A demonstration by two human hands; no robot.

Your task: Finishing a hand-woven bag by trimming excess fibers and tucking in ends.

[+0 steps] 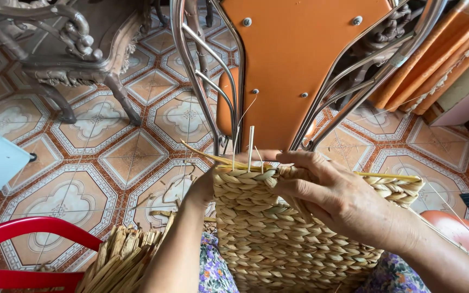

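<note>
The woven basket (278,239) looks mostly plaited, only its top rim unfinished, where the right hand (343,198) pinches a strand and the left hand (204,187), half hidden, seemingly grips the edge.

This looks like a room in a home used for handcraft. Beyond the fingers (299,163) stands an orange metal-framed chair (294,65) on a patterned ceramic tile floor (131,157). Farther off, to the upper left of the fingers, sits ornately carved wooden furniture (77,49). Below and left of them lie a bundle of dried straw strips (120,260) and a red plastic chair (23,244).
</note>
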